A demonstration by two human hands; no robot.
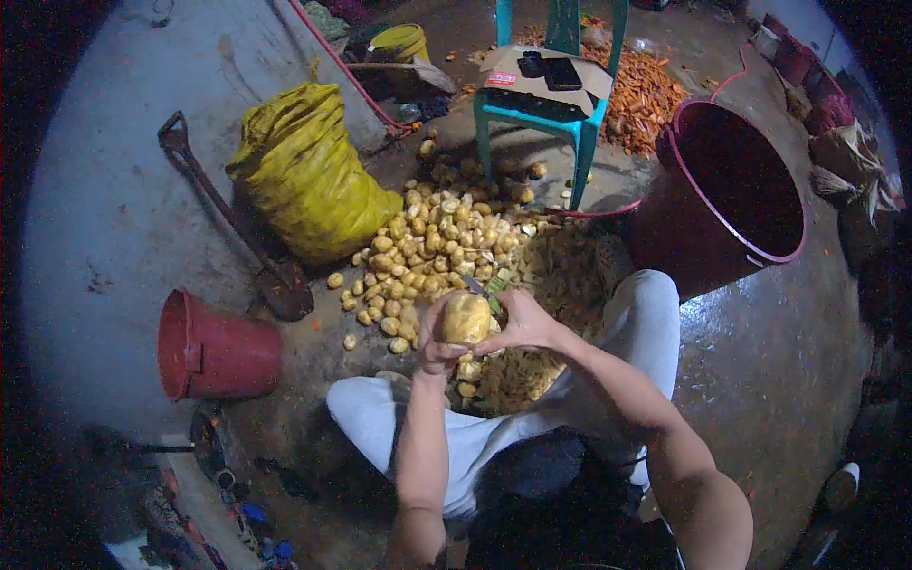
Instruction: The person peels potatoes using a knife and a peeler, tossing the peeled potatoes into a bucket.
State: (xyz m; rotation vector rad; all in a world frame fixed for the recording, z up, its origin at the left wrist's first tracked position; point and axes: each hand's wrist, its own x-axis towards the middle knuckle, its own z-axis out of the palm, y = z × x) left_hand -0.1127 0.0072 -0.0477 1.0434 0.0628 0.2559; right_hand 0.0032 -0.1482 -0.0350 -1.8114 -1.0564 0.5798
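Held up over the pile in my left hand [436,340] is a large yellow-brown potato [466,319], the fingers wrapped around its left side and underneath. My right hand [525,321] closes around a small green-handled knife [495,286], with its short grey blade angled up to the left just above the potato. The right thumb reaches the potato's lower right side. Beyond both hands, a heap of potatoes [446,233] spreads over the floor, many of them pale. Brown peelings [543,275] cover the ground to the right of that heap.
A full yellow sack [309,176] and a shovel [223,209] stand left of the heap. Red buckets flank me: a small bucket [223,347] at left, a big tub [708,204] at right. A green chair [537,109] bears cardboard and dark devices; orange scraps [641,100] lie behind.
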